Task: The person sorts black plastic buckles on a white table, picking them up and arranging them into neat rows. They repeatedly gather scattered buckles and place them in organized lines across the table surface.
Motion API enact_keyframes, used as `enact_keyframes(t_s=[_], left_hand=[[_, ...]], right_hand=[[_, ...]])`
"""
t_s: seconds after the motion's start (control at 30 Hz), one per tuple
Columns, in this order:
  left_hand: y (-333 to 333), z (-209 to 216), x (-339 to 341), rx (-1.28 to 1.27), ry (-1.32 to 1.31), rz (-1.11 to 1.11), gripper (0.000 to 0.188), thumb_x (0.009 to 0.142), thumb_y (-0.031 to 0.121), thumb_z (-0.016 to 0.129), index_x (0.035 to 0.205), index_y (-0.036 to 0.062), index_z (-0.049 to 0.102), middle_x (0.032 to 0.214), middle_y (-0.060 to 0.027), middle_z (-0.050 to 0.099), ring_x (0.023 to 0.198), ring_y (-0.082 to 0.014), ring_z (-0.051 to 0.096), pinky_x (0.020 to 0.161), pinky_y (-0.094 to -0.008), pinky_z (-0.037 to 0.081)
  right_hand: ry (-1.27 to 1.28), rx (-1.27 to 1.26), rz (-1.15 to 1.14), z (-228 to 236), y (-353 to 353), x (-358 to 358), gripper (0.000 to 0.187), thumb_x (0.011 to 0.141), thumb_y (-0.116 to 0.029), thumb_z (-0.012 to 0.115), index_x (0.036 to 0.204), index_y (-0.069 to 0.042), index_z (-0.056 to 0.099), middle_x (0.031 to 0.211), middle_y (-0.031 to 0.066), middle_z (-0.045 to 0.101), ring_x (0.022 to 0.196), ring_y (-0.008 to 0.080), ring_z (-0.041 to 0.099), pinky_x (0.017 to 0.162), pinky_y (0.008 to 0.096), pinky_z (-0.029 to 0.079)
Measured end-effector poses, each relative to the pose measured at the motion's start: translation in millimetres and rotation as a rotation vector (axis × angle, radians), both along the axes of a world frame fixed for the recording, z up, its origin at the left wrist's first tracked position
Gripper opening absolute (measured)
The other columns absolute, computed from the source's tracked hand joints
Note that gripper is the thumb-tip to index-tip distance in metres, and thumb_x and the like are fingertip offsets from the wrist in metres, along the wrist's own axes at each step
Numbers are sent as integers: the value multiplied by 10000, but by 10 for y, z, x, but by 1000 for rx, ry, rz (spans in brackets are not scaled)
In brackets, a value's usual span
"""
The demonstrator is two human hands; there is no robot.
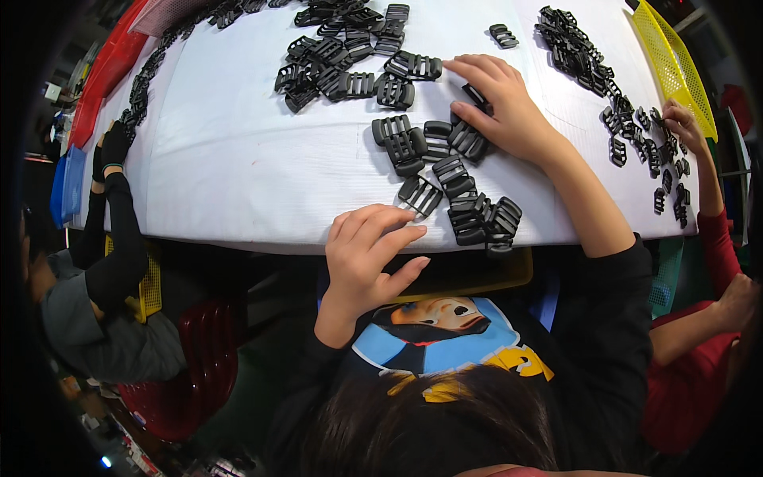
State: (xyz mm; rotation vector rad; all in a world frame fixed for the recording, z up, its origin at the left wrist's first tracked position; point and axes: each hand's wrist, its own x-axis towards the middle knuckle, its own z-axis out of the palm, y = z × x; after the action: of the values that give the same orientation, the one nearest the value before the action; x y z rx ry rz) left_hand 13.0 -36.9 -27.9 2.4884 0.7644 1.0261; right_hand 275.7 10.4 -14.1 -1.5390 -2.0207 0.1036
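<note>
Black plastic slider buckles with slotted bars lie on the white-covered table. My right hand (507, 107) reaches over them, thumb and fingers apart, with a buckle (476, 95) partly hidden beneath it and another buckle (467, 140) just below the thumb. At the near table edge my left hand (359, 253) is open, fingers spread and nothing in it. Its fingertips are close to a single buckle (420, 196). Just right of that, several buckles (483, 219) are bunched near the edge.
A larger buckle pile (334, 63) lies farther back; another pile (576, 52) is at the right. A yellow basket (675, 63) and red tray (103, 75) line the table's sides. One person's gloved hands (111, 149) are at left; another person's hand (683, 126) touches buckles at right.
</note>
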Motion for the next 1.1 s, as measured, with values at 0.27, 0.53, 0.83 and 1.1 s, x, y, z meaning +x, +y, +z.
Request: enact_keyframes(t_s=[0.27, 0.53, 0.83, 1.1], left_hand=[[463, 496, 41, -404, -30, -6, 286, 697, 39, 695, 976, 72, 640, 759, -42, 585, 655, -146, 528, 585, -252, 404], [2023, 413, 679, -190, 341, -315, 464, 824, 252, 637, 1263, 140, 537, 1077, -57, 526, 979, -172, 476, 852, -285, 386], [1993, 321, 739, -103, 347, -359, 361, 754, 112, 675, 1109, 69, 623, 1041, -77, 559, 1009, -219, 505, 900, -298, 394], [1973, 374, 732, -173, 335, -369, 398, 750, 87, 672, 1142, 53, 610, 1063, -70, 575, 997, -197, 519, 875, -281, 404]], right_hand=[[-117, 25, -5, -104, 1, 44, 334, 856, -315, 575, 1124, -120, 611, 1263, 141, 495, 1213, 329, 398, 1023, 433, 283], [-142, 30, 20, -25, 18, -28, 340, 837, -307, 593, 1116, -114, 620, 1257, 146, 502, 1211, 326, 402, 1020, 429, 289], [-152, -20, -1, 15, -13, -24, 342, 807, -292, 624, 1096, -111, 625, 1253, 140, 504, 1202, 327, 405, 1008, 427, 308], [-177, -133, 14, 95, -67, -33, 460, 761, -153, 601, 1219, -134, 559, 1351, 141, 424, 1266, 341, 356, 1043, 498, 269]])
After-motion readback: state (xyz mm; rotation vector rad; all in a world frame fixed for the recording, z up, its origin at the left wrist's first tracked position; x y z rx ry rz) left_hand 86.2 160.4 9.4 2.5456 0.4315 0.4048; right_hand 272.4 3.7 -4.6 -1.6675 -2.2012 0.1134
